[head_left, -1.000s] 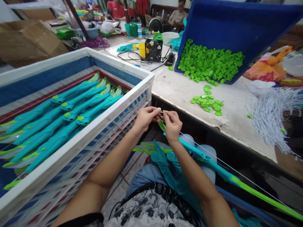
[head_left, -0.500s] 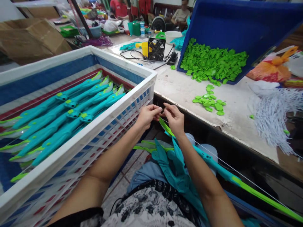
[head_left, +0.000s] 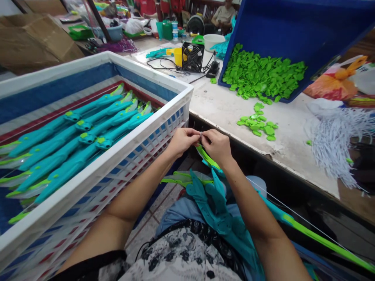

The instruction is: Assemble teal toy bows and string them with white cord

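Observation:
My left hand [head_left: 184, 141] and my right hand [head_left: 218, 146] meet fingertip to fingertip near the table edge. Both are closed in a pinch on the end of a white string [head_left: 281, 202]; a small white bit shows between the fingers. The string runs along a teal and green toy bow [head_left: 312, 233] that extends under my right forearm to the lower right. Its green tip lies just below my fingers, and my right arm hides part of its middle. More teal bow pieces [head_left: 205, 203] rest on my lap.
On the left, a white plastic crate [head_left: 187, 95] holds several teal bows [head_left: 84, 136]. A tilted blue bin [head_left: 272, 35] of green pieces [head_left: 263, 78] stands on the table [head_left: 293, 144], with a small fan [head_left: 192, 57] and white strings [head_left: 342, 140]. People sit at the back.
My right fingers have closed in against the left fingertips, pinching the string end between them. The right hand was looser before. The view has shifted slightly.

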`<state>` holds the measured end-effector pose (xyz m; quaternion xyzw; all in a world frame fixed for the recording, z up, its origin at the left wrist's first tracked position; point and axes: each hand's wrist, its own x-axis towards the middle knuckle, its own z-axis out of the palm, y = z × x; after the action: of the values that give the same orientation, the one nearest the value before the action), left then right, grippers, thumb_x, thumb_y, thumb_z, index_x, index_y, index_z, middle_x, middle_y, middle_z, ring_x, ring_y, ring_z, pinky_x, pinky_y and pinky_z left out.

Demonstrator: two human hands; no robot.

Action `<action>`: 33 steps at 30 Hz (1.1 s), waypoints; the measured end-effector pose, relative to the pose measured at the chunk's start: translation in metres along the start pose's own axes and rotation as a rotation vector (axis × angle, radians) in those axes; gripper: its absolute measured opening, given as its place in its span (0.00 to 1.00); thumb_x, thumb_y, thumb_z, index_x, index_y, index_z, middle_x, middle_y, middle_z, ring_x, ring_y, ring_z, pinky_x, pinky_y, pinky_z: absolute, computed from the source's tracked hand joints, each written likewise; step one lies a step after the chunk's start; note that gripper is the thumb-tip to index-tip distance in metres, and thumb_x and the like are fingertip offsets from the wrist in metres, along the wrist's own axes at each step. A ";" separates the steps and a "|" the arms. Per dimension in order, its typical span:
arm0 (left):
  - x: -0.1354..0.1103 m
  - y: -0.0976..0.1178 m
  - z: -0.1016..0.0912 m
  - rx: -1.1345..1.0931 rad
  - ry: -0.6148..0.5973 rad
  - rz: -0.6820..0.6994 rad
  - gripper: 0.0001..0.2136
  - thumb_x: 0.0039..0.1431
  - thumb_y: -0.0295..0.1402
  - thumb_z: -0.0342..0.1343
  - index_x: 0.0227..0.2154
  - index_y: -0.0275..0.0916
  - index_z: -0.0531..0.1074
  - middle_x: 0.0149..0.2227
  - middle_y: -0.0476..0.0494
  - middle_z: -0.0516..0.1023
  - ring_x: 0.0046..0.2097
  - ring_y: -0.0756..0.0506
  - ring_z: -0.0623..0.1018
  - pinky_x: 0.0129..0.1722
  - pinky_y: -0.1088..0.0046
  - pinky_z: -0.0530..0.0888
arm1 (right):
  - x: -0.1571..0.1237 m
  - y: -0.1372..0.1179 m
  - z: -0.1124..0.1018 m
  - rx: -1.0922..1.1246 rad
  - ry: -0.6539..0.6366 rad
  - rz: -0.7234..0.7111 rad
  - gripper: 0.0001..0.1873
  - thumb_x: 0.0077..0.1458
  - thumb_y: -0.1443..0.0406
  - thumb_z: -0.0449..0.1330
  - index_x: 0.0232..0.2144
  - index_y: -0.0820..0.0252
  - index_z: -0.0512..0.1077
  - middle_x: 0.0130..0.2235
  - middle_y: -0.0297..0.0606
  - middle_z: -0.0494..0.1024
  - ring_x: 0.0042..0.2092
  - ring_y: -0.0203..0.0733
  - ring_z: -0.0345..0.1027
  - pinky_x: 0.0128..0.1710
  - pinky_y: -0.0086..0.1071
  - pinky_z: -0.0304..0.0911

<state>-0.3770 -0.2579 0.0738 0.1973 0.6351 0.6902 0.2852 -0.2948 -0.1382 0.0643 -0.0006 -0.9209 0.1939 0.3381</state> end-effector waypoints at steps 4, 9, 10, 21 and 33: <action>0.001 0.003 0.002 0.206 0.012 0.045 0.05 0.45 0.29 0.57 0.26 0.32 0.74 0.17 0.52 0.70 0.19 0.54 0.68 0.19 0.80 0.65 | -0.002 0.003 -0.002 -0.072 0.011 -0.017 0.11 0.57 0.68 0.52 0.27 0.61 0.72 0.28 0.38 0.74 0.31 0.37 0.67 0.31 0.29 0.58; -0.004 0.008 0.000 0.341 -0.018 0.123 0.07 0.45 0.34 0.60 0.22 0.33 0.75 0.21 0.49 0.74 0.24 0.53 0.69 0.24 0.79 0.64 | -0.011 0.007 -0.003 0.209 0.049 0.033 0.09 0.58 0.68 0.52 0.31 0.61 0.71 0.30 0.36 0.74 0.31 0.35 0.67 0.33 0.27 0.60; -0.005 0.009 -0.001 0.329 -0.047 0.117 0.08 0.45 0.34 0.59 0.23 0.33 0.77 0.23 0.48 0.76 0.25 0.52 0.70 0.25 0.78 0.65 | -0.013 0.006 -0.004 0.227 0.038 0.029 0.09 0.59 0.67 0.52 0.31 0.61 0.71 0.30 0.36 0.74 0.31 0.35 0.67 0.33 0.27 0.60; -0.016 0.010 0.001 0.474 -0.068 0.153 0.08 0.48 0.32 0.57 0.24 0.34 0.79 0.20 0.49 0.75 0.24 0.52 0.69 0.24 0.79 0.62 | -0.015 0.011 -0.004 0.078 0.092 0.211 0.08 0.55 0.67 0.53 0.25 0.59 0.69 0.27 0.34 0.70 0.29 0.37 0.64 0.31 0.30 0.58; 0.015 -0.018 0.050 0.357 -0.019 0.405 0.16 0.53 0.27 0.52 0.45 0.35 0.73 0.44 0.41 0.76 0.42 0.47 0.75 0.41 0.74 0.72 | -0.192 0.053 -0.081 -0.714 -0.440 0.319 0.30 0.51 0.57 0.60 0.55 0.61 0.62 0.42 0.50 0.74 0.41 0.52 0.65 0.36 0.39 0.59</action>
<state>-0.3542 -0.2093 0.0603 0.3740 0.6916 0.6084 0.1077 -0.1032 -0.0854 -0.0179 -0.2178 -0.9685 -0.0910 0.0789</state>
